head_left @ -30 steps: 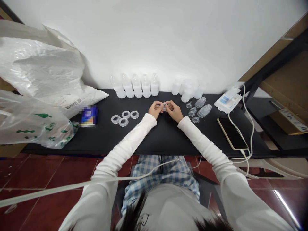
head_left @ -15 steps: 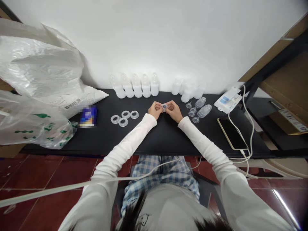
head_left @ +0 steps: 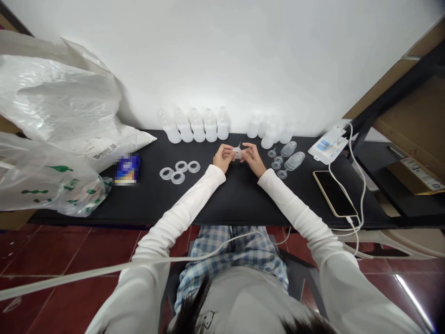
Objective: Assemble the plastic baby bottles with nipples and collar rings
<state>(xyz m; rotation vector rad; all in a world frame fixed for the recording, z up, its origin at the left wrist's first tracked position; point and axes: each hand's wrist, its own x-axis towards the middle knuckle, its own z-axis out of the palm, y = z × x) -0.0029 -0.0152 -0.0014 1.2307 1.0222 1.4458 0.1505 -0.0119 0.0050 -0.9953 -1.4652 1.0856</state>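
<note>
On the black bench (head_left: 236, 199), four clear rings (head_left: 177, 170) lie at the left. Next, the left hand (head_left: 222, 158) and the right hand (head_left: 252, 159) both pinch one small clear piece (head_left: 237, 152) just above the bench. Clear caps (head_left: 290, 160) lie further right.

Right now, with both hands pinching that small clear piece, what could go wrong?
The clear piece is held only by fingertips of the left hand and right hand, so it may slip onto the table. The bottles stand behind the hands; a forward nudge could topple them. The phone lies near the table edge on a hanging cable, which might snag.
</note>
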